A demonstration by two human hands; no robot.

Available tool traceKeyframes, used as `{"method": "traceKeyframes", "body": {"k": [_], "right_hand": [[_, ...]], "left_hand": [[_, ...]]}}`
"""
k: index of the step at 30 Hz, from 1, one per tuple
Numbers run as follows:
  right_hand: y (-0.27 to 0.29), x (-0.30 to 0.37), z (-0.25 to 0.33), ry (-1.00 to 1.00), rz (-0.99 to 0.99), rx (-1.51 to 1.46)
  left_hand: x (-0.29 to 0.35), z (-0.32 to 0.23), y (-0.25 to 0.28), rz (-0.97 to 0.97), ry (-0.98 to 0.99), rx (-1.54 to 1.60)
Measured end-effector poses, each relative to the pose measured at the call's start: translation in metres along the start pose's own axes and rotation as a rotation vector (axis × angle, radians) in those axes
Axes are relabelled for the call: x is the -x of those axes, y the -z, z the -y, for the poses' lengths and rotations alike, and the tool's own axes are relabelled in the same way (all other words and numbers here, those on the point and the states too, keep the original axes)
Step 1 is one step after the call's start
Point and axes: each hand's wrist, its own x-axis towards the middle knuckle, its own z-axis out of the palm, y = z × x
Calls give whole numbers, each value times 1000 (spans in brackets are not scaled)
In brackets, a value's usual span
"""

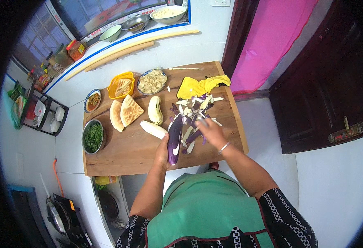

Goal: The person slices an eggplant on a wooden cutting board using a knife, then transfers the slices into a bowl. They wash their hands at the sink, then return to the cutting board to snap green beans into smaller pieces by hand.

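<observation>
My left hand [161,153] is closed round the lower end of a purple eggplant [174,134], which is tilted over the table and has a pale peeled patch near its bottom end. My right hand [211,132], smeared by motion, is closed on a small greyish tool [201,120] just right of the eggplant; its exact kind is blurred. Purple and white eggplant peelings [194,134] lie heaped beneath and around it. Left of the held eggplant are one peeled white eggplant [153,129] and another peeled eggplant [154,110] with dark streaks.
On the wooden table [123,159] are a bowl of chopped greens [93,137], flatbread wedges [130,110], a yellow basket [112,89], a plate of pale pieces [152,82], a small dish [92,101] and a yellow cloth [198,87]. Bowls [110,33] line the windowsill.
</observation>
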Motion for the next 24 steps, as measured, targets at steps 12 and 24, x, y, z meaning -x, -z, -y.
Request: {"method": "traceKeyframes", "body": {"k": [12, 24], "right_hand": [[12, -11, -16, 388, 30, 278], [14, 52, -7, 691, 322, 386]], "left_hand": [[-26, 17, 17, 135, 71, 379], [-40, 23, -4, -17, 42, 400]]}}
